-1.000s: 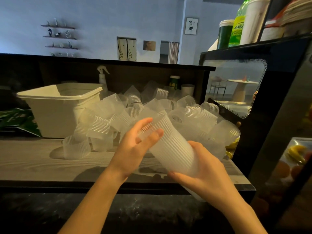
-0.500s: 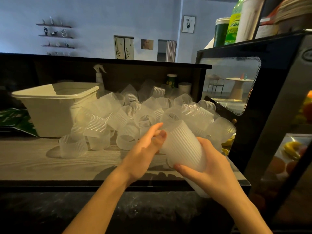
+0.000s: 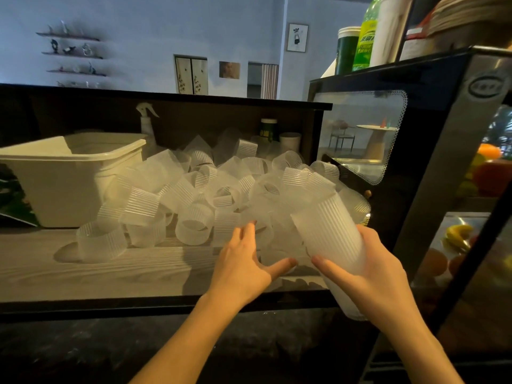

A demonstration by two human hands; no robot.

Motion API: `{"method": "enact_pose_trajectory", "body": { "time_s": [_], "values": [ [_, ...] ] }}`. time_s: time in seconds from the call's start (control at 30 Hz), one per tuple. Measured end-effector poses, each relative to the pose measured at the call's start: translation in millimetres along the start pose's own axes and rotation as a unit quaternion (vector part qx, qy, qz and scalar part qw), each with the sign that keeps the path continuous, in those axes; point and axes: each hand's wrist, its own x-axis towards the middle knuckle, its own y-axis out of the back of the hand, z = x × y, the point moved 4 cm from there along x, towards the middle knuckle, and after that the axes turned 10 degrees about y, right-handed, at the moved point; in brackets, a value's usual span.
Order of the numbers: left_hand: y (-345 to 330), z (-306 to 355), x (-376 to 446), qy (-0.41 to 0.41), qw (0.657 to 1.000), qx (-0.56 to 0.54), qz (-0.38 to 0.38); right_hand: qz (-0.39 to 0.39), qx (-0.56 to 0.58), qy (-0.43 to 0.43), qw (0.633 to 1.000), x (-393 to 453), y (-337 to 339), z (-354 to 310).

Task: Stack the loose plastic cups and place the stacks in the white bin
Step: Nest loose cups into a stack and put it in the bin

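While the right hand [image 3: 368, 270] is wrapping its thumb and fingers round a tall stack of ribbed cups [image 3: 328, 231], holding it tilted with the open mouth leaning up and to the left, the left hand [image 3: 243, 261] is spreading wide, fingers straight and thumb splayed, reaching into the near edge of the pile of loose cups [image 3: 199, 195]; its fingertips are touching or just grazing a cup there, and I cannot tell which. Both forearms are stretching forward from the bottom of the view, over the dark front edge of the wooden countertop [image 3: 83, 270]. The pile is lying across the countertop's middle and right. The white bin [image 3: 55, 184] is standing at the left end, just beside the pile.
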Motion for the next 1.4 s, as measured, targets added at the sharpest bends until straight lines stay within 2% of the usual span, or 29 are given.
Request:
{"method": "enact_pose_trajectory", "body": {
  "time_s": [0.13,0.37,0.73,0.87,1.0,1.1,1.33,1.4],
  "values": [
    [-13,9,5,0.031,0.998,0.055,0.0,-0.006,-0.006,0.0,1.0,-2,-1,4],
    [-18,8,7,0.004,1.0,0.004,0.024,-0.015,-0.003,-0.003,1.0,-5,-4,12],
    [32,-8,11,0.004,0.98,-0.193,0.048,-0.066,-0.007,0.004,0.998,-1,-7,6],
    [45,-9,12,0.009,0.951,-0.308,0.019,-0.108,-0.024,0.016,0.994,4,-9,-1],
    [52,-3,7,-0.012,0.926,-0.376,-0.032,-0.14,-0.041,0.045,0.988,6,-15,-12],
    [53,7,0,-0.042,0.922,-0.378,-0.07,-0.157,-0.047,0.068,0.984,5,-23,-20],
    [53,-1,1,-0.047,0.939,-0.333,-0.077,-0.166,-0.05,0.089,0.981,4,-33,-23],
    [49,2,-2,-0.055,0.941,-0.318,-0.099,-0.157,-0.032,0.085,0.983,5,-34,-26]
  ]
}}
